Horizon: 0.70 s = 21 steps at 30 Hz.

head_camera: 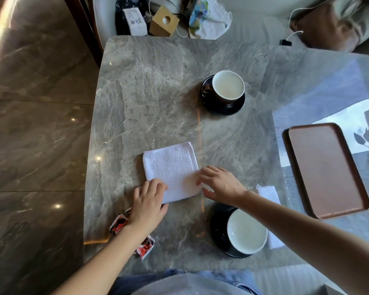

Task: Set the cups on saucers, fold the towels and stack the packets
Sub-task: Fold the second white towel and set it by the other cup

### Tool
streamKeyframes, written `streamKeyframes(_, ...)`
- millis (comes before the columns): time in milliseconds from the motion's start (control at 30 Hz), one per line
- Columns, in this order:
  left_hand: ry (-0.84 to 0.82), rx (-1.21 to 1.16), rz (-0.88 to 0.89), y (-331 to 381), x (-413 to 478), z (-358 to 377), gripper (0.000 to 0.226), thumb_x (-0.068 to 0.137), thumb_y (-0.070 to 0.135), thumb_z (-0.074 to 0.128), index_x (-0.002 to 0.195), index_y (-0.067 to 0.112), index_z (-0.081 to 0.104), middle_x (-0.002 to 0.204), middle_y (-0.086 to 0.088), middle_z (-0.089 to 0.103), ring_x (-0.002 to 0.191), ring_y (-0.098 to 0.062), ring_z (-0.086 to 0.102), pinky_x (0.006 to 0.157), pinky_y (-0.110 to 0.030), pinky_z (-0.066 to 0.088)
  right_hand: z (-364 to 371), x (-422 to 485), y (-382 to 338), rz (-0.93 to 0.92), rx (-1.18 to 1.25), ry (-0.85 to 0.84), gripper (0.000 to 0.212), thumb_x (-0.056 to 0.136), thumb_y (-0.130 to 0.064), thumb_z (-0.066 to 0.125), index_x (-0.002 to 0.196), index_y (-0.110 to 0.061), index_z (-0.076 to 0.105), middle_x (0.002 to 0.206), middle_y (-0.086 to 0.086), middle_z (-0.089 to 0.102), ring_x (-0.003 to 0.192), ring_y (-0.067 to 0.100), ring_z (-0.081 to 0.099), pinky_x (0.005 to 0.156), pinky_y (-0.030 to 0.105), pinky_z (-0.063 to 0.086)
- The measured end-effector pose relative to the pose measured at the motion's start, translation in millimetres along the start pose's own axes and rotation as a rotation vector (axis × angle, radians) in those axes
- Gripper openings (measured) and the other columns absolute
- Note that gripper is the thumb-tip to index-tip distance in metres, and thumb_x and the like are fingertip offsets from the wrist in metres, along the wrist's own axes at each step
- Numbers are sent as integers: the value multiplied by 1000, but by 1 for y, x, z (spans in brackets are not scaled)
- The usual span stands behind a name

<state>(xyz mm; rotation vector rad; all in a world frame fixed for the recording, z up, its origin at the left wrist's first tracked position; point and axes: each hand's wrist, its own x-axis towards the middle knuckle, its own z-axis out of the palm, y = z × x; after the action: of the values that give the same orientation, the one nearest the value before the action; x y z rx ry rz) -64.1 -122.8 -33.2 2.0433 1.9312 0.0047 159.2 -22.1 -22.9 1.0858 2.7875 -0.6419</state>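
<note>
So going left to right with the folded towel (171, 171) as our reference: down and to the left of it, near the table (149, 86) edge, we've got two red-and-white packets (118, 224), lying apart and partly under our left forearm, so not stacked yet. Our left hand (148, 200) sits flat on the towel's near left corner, fingers spread, pinning rather than gripping. The towel itself is a neat white square, so this one looks about done to us. Our right hand (218, 184) is at the towel's near right corner, fingers loosely curled over the edge; can't tell if it's actually pinching cloth or just touching.

Up and to the right of the towel, well apart, one cup (228, 87) already sits on its saucer (232, 107). Just below and right of the towel, the near cup (246, 231) is on its dark saucer (218, 228) too. A second towel (268, 193) peeks out further right, mostly hidden behind our right arm. Far right of everything is a brown tray (326, 169)

For finishing this step well, we'd keep the left palm down as an anchor, smooth outward with the right so edges line up, and watch that our right arm doesn't bump the near cup
</note>
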Motion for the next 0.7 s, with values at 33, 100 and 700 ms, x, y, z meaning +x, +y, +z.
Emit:
streamKeyframes(33, 7, -9, -15, 0, 1, -1, 42, 57, 33, 78, 94, 23, 59, 98, 3, 60, 87, -21, 61, 69, -34, 47, -1, 0, -2, 24, 46, 55, 21, 75, -21, 62, 96, -18, 65, 102, 0, 64, 103, 22, 59, 79, 33, 52)
streamKeyframes(100, 20, -49, -60, 2, 0, -2, 39, 59, 30, 77, 94, 22, 59, 96, 3, 60, 85, -22, 61, 68, -36, 46, -5, 1, -7, 93, 173, 160, 17, 77, -21, 60, 94, -19, 63, 100, -3, 64, 103, 18, 58, 79, 32, 52)
streamKeyframes(700, -226, -864, -271, 10, -21, -8, 9, 91, 23, 49, 90, 14, 47, 65, 2, 46, 62, -19, 42, 58, -32, 33, 3, 12, -14, 366, 435, 158, 16, 94, -37, 32, 105, -29, 40, 87, -4, 62, 73, 23, 57, 64, 39, 48)
